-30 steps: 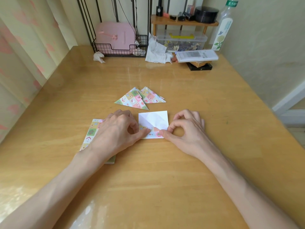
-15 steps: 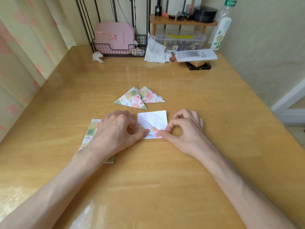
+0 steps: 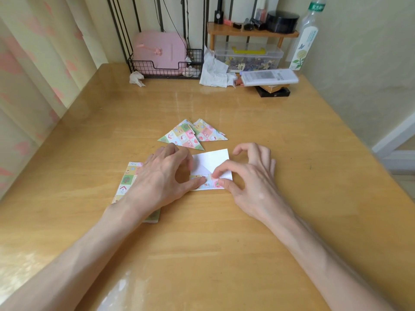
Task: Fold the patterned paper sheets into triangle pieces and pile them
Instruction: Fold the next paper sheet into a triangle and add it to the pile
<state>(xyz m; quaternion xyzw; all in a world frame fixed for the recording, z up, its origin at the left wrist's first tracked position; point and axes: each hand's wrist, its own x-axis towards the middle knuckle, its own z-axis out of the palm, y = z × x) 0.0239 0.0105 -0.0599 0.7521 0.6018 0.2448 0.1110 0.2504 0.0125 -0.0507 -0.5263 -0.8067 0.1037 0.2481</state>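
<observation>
A square paper sheet (image 3: 212, 160) lies white side up on the wooden table (image 3: 247, 221), with a patterned strip showing along its near edge. My left hand (image 3: 164, 176) presses its thumb on the strip's left part. My right hand (image 3: 249, 176) pinches the sheet's near right corner between thumb and forefinger. Two folded patterned triangles (image 3: 190, 136) lie overlapping just beyond the sheet. A stack of patterned sheets (image 3: 128, 180) sits under my left wrist, largely hidden.
At the table's far edge stand a wire basket (image 3: 166, 66) with a pink case, crumpled tissues (image 3: 213, 70), a clear plastic box (image 3: 249, 57), a small wooden shelf (image 3: 251, 32), a white remote (image 3: 269, 76) and a bottle (image 3: 305, 41). Walls close both sides.
My right forefinger has slid further left over the sheet's near right corner, and its other fingers have spread. The left hand holds its place.
</observation>
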